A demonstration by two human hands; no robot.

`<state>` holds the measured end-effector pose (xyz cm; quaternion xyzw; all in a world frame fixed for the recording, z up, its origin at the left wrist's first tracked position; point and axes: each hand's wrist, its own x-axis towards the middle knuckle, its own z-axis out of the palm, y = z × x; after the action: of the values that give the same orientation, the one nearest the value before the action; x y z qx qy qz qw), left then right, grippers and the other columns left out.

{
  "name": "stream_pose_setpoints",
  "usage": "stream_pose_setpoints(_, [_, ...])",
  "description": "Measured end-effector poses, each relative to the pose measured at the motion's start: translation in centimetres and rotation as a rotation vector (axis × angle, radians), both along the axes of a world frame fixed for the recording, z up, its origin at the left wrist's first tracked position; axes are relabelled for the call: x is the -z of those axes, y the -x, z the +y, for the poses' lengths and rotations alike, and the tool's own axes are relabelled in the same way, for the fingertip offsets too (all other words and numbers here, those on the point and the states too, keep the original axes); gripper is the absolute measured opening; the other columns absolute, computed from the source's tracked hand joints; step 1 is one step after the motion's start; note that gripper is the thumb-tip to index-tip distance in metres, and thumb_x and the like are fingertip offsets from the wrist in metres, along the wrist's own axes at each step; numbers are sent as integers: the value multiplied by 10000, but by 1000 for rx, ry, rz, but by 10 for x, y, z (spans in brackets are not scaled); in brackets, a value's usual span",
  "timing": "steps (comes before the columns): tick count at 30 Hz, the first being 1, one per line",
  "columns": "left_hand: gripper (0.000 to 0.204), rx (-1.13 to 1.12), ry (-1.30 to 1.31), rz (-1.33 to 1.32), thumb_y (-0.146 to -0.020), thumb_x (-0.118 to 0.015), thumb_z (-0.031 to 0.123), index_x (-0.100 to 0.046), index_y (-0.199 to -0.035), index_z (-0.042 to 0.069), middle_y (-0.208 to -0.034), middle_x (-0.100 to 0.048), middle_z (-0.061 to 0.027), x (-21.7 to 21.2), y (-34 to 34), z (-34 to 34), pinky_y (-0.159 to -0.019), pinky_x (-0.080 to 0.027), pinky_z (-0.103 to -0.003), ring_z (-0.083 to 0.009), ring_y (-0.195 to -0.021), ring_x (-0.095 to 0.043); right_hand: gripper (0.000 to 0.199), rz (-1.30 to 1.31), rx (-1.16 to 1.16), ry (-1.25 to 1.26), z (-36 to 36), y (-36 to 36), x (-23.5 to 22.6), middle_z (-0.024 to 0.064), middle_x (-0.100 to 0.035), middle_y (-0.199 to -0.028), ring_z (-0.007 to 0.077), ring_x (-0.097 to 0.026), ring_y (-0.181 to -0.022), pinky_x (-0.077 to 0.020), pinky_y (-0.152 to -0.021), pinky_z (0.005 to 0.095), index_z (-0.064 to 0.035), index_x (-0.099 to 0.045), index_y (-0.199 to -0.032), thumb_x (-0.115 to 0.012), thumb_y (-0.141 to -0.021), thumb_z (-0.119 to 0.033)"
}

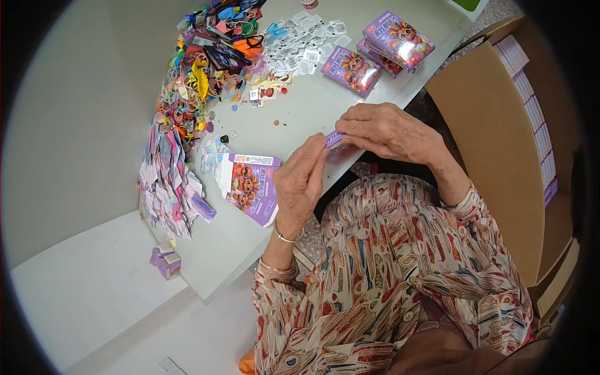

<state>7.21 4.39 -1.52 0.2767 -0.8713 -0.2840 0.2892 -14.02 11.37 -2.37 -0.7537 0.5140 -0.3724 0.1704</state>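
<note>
Between my two hands, at the table's near edge, is a small purple printed box (334, 139), seen edge-on. My left hand (300, 178) pinches its left end between thumb and fingers. My right hand (389, 132) has its fingers closed over the right end, hiding much of it. Left of my left hand lies a flat purple carton (253, 187) with a colourful cartoon print and a white flap. Beyond my hands, a purple box (351, 70) lies beside a small stack of similar boxes (399, 40).
Colourful small trinkets (206, 69) heap along the table's (294, 103) left side. White printed slips (306, 44) spread at the back, and shiny pink-purple packets (172, 181) pile at front left. A large open cardboard carton (494, 137) with stacked boxes stands right. Small purple pieces (165, 261) sit on a ledge.
</note>
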Motion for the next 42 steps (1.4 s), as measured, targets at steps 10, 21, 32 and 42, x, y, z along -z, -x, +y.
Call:
stream_pose_setpoints(10, [215,-39,-26,27,-847,-654,-17,-666,-1061,-28,-1063,-686,-179,3,2,1,-779,-544,-298,-266,-930,-695,251,63,61,60,1,-9,6,143,-582,-948,333,-599,-824,-495,-673,405,6,-564,-1075,-636,-846,-69])
stream_pose_setpoints(21, [177,-70,-281,18,-860,-665,19,-689,-1031,-17,-1007,-711,-149,-8,0,0,-748,-532,-272,-191,-868,-698,136,-62,-16,16,-2,-2,0,124,-539,-832,313,-583,-726,-462,-610,404,-5,-561,-981,-592,-888,-99])
stream_pose_setpoints(32, [287,13,12,0,-825,-679,-18,-647,-1110,-19,-1051,-681,-183,4,-3,3,-747,-561,-333,-296,-909,-691,215,40,55,48,7,-10,9,146,-609,-916,319,-622,-781,-513,-663,385,13,-586,-1050,-628,-869,-96])
stream_pose_setpoints(42, [442,187,315,-35,-762,-625,-114,-588,-1198,-53,-1203,-596,-236,18,-9,9,-824,-569,-395,-376,-1054,-632,331,46,79,182,18,-11,19,150,-634,-999,305,-646,-840,-546,-708,383,5,-584,-1104,-698,-819,-119])
